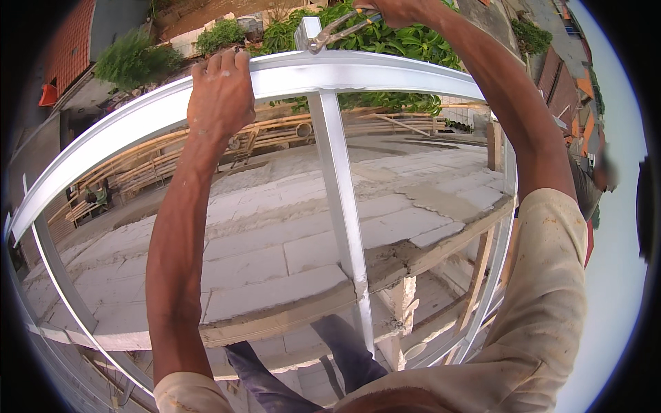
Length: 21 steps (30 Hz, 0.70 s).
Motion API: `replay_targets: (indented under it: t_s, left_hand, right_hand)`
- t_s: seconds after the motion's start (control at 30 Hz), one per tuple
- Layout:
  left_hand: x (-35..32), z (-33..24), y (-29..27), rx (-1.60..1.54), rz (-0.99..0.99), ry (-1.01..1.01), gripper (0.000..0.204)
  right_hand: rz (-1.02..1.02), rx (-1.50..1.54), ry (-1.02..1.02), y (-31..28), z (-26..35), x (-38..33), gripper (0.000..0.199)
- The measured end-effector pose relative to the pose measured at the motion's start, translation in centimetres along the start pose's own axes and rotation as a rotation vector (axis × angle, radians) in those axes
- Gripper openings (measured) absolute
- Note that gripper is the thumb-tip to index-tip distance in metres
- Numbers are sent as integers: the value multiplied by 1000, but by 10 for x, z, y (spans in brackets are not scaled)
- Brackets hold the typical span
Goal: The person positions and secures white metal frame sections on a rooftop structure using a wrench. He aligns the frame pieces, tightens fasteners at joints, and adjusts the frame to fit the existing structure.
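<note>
A long silver metal channel (289, 77) runs across the upper part of the head view. My left hand (222, 89) is wrapped over it, left of the middle, fingers curled on its far side. At the top edge, my right hand (394, 10) is closed on the handles of metal pincers (337, 33); part of that hand is cut off. The pincers' jaws meet the channel's upper edge beside a short metal stub (311, 29) that sticks up past it. Below this spot, a metal post (339, 186) slopes down from the channel.
Under the frame lies a pale block wall (275, 234) with rough mortar. Bamboo poles (275, 138) stretch behind it, with green leaves (385, 45) beyond the channel. More metal posts (58, 275) stand at the left. A person (600, 179) is at the far right.
</note>
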State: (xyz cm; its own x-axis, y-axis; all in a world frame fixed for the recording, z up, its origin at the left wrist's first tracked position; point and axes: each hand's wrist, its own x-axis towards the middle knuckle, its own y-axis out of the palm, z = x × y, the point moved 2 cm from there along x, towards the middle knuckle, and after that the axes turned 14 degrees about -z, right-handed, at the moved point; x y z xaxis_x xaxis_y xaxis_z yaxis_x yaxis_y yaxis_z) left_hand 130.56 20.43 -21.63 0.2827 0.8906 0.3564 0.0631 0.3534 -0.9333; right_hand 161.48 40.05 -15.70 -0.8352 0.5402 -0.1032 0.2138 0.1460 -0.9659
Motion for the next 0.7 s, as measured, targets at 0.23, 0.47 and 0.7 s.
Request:
replay_targets:
  t_s: [0.23, 0.47, 0.7]
  left_hand:
    - [3, -7, -3, 27, 68, 6, 65]
    - [6, -12, -9, 49, -15, 27, 66]
    - [6, -18, -12, 50, 99, -26, 70]
  right_hand:
    - [-218, 47, 128, 0, 22, -43, 19]
    - [-430, -349, 33, -34, 102, -108, 34]
    - [-553, -582, 178, -60, 150, -124, 18]
